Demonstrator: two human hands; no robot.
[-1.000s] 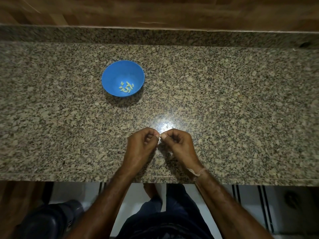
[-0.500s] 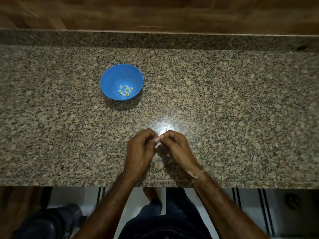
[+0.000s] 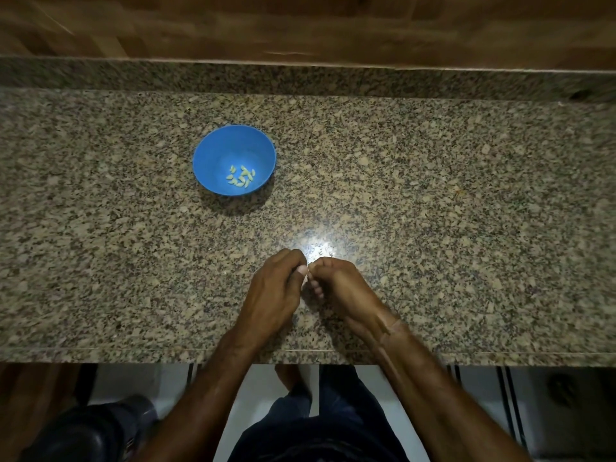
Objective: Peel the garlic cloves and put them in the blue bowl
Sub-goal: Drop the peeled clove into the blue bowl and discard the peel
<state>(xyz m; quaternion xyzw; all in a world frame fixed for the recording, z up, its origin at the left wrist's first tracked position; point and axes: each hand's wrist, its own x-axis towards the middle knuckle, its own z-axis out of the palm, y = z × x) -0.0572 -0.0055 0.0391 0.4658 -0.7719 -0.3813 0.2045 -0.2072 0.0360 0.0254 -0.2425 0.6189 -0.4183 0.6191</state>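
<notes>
Here, the speckled brown granite table (image 3: 450, 211) runs out of view at both 3 and 9 o'clock. Its front edge crosses at 6 o'clock, right under the forearms. At 12 o'clock a raised granite ledge (image 3: 300, 78) closes it off, with wooden panelling (image 3: 300, 28) above.

The round blue plastic bowl (image 3: 216, 151) stands at about 10 o'clock from the hands, well apart from every table edge. A small heap of pale peeled cloves (image 3: 240, 176) lies in its bottom, toward the 4 o'clock side. A broad band of granite lies between the bowl and the hands, and a wider stretch reaches out toward 3 o'clock. A white glare (image 3: 316, 250) sits on the stone just beyond the fingertips.

The left hand (image 3: 273, 288) and right hand (image 3: 343, 288) meet near the front edge, knuckles up and fingers curled in. Each grip is narrow, thumb and fingertips pinched together where the two hands touch. A pale sliver shows there, probably the garlic clove (image 3: 309, 275), held by both hands just above the table. Most of it is covered by the fingers, and its skin cannot be made out.

The right wrist wears a thin thread (image 3: 395, 325), blurred. Below the table edge, dark trousers (image 3: 333, 428) and a strip of light floor (image 3: 260, 395) show. A dark rounded object (image 3: 86, 431) at 7 o'clock is cut off by the frame and too dim to identify.
</notes>
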